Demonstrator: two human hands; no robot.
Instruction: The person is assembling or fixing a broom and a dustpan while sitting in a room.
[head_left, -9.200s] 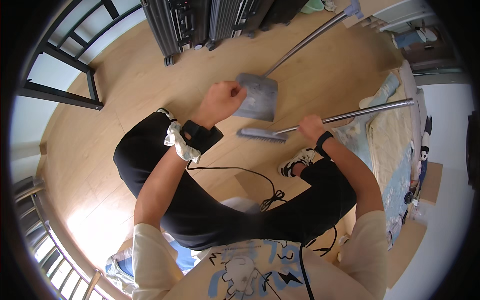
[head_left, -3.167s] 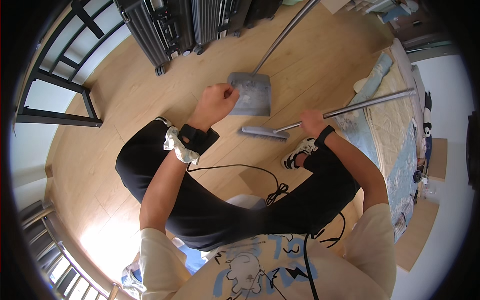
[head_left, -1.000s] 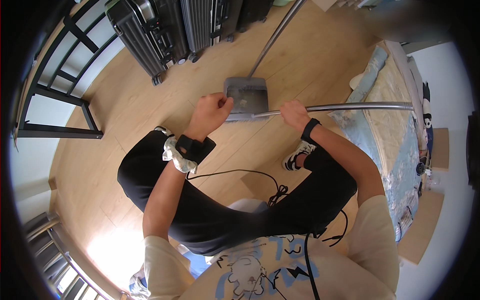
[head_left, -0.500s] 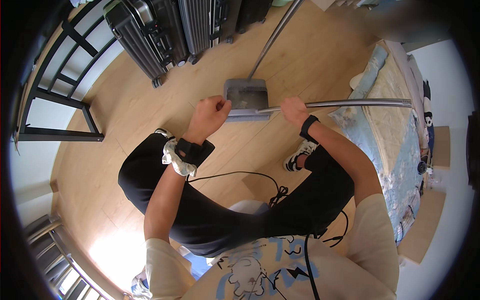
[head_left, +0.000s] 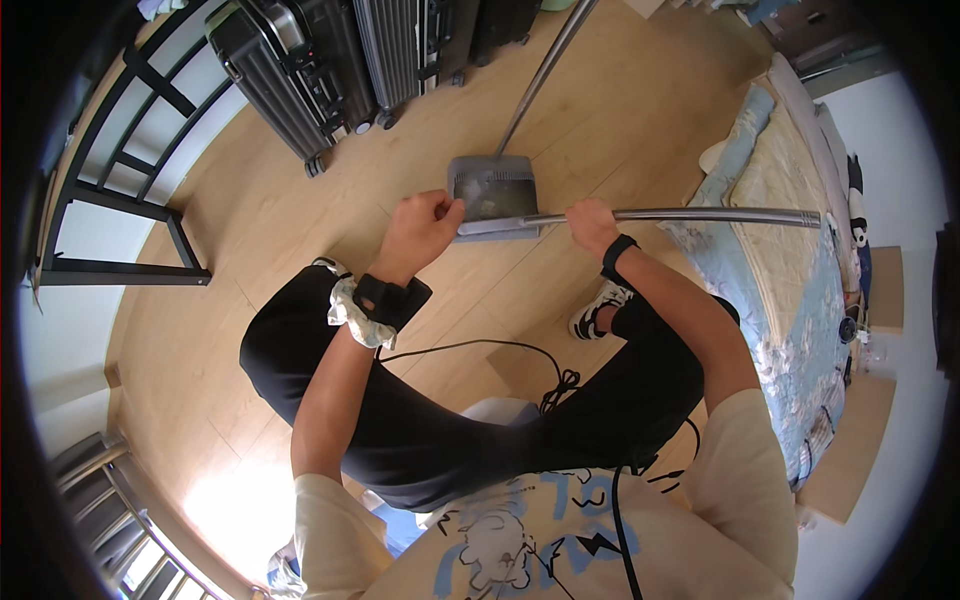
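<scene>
Gripping the slim, silver metal handle (head_left: pixel 725 215) of a broom just above its light-grey plastic head (head_left: pixel 490 228), the right hand (head_left: pixel 592 224) has its fingers wrapped round the tube; the left hand (head_left: pixel 423 232) is curled into a loose fist, apart from the right, with nothing seen in it, though whether it touches the dustpan's edge cannot be told. The broom's head lies across the near lip of a grey, shallow plastic dustpan (head_left: pixel 493 190) on the pale wood-plank floor (head_left: pixel 300 200), and its handle runs right, toward a bed with a blue-and-cream quilt (head_left: pixel 775 215). The broom looks light and stiff, likely tip-heavy toward the long handle when held this low; smooth metal could turn in a slack grip, so a firm hold near the head should steer best. The dustpan seems light enough to slide if pushed; its metal pole (head_left: pixel 548 75) offers a hold. Beyond stand dark, ribbed suitcases (head_left: pixel 290 80).
</scene>
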